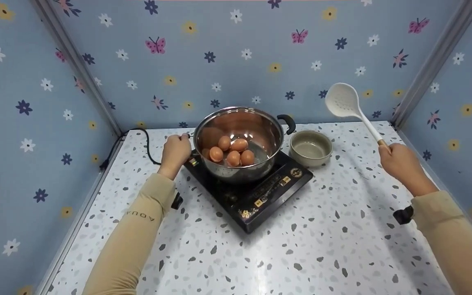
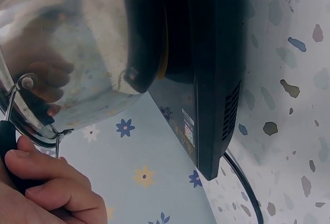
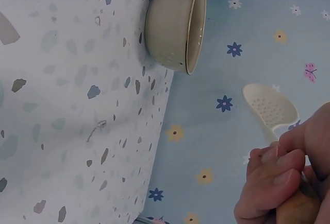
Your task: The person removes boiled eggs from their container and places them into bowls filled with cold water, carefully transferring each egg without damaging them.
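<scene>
A steel pot (image 1: 236, 174) with several brown eggs (image 1: 233, 158) inside stands on a black induction cooker (image 1: 256, 200). My left hand (image 1: 175, 152) grips the pot's left handle; in the left wrist view its fingers (image 2: 62, 180) curl round the black grip (image 2: 11, 152). Out to the right, my right hand (image 1: 404, 166) holds a white slotted skimmer (image 1: 342, 100) by its wooden handle, with the perforated bowl raised above the table. The right wrist view shows the fingers (image 3: 278, 177) wrapped round that handle (image 3: 299, 208).
A grey-green ceramic bowl (image 1: 311, 148) sits just right of the pot and cooker. From the cooker a black cord (image 1: 149, 147) runs to the left wall. Patterned blue panels (image 1: 236, 61) enclose the speckled table (image 1: 301, 254) at the back and both sides.
</scene>
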`<state>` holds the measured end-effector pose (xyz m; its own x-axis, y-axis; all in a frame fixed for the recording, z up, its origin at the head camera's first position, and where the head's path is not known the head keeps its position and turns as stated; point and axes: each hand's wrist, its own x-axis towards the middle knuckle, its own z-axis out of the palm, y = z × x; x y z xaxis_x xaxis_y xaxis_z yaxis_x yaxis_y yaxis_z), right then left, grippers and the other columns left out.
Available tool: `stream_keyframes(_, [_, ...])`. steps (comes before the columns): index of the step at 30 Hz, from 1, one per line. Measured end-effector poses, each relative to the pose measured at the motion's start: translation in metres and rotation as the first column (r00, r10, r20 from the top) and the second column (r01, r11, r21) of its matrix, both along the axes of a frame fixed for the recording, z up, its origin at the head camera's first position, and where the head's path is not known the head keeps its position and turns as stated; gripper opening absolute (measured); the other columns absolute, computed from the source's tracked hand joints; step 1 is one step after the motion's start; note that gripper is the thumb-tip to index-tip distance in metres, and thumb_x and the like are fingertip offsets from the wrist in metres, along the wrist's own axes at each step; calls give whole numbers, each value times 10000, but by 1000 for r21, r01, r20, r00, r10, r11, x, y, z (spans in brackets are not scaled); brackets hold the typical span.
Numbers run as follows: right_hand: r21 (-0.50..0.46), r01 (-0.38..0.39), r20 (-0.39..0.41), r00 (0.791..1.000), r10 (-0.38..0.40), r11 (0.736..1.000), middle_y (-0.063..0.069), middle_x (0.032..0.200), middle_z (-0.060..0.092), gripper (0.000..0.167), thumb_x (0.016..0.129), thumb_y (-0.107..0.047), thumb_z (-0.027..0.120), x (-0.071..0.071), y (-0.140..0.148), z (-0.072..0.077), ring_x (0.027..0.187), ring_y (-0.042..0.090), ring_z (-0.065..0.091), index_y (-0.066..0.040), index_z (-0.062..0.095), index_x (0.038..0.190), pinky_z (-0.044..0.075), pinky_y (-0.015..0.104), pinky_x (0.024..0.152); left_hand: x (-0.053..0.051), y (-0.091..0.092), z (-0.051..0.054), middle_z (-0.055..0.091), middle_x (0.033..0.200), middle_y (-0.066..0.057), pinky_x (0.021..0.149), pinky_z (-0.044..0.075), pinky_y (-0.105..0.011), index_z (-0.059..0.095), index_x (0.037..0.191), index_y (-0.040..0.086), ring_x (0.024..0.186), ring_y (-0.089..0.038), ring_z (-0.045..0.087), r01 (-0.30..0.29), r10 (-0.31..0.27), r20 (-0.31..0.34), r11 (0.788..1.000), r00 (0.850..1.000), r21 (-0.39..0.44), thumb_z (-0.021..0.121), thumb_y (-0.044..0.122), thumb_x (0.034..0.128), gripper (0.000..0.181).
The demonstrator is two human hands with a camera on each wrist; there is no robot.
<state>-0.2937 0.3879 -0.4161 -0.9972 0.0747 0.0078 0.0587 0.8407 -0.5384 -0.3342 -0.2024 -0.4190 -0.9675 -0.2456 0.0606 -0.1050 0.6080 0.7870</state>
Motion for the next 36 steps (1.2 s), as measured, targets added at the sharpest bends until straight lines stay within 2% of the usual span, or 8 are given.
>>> stream_keyframes(8, [6,-9,-27,1000,9,1000,70,731,536,569,1169,-420,324,2,-8,8,609,222,480,42,634,1056,410,377,514,1,-1,-1,460,773,-64,765,419,-425,483,818,127,730,-254,463,7,-7,-2,1000,1000,-9,338,283,1169,410])
stream_keyframes(12, [10,-23,-53,998,23,1000,72,723,529,553,1170,-399,340,3,-11,14,604,224,475,52,640,1062,404,374,509,1,-1,0,453,764,-65,781,430,-450,463,799,134,728,-265,458,13,-13,-5,1000,1000,-17,333,281,1168,418])
stream_keyframes(19, [-4,-32,-95,995,32,999,55,688,527,538,1162,-378,376,6,-19,24,574,213,470,64,666,1062,399,368,501,0,-1,2,548,905,-170,913,471,-538,486,834,116,867,-329,529,9,-8,15,999,1000,-37,318,288,1167,411])
stream_keyframes(23, [1,-34,-105,994,34,999,52,679,539,530,1161,-373,391,8,-24,26,558,202,464,65,673,1066,388,358,488,0,-1,1,498,853,-142,866,449,-508,464,820,123,831,-319,500,19,-19,19,999,1000,-43,315,286,1170,414])
stream_keyframes(30, [0,-51,-74,996,51,999,55,728,544,571,1169,-393,396,8,-35,34,590,204,473,100,676,1237,392,354,502,0,-2,0,446,800,-100,816,422,-472,445,799,132,777,-285,450,35,-34,20,998,999,-49,315,279,1171,420])
stream_keyframes(36, [-12,-85,-73,994,84,996,58,754,530,557,1172,-376,398,7,-40,42,621,206,485,98,675,1266,406,346,515,0,-3,1,394,753,-67,775,403,-450,408,764,143,724,-265,411,44,-44,8,997,999,-57,310,274,1171,438])
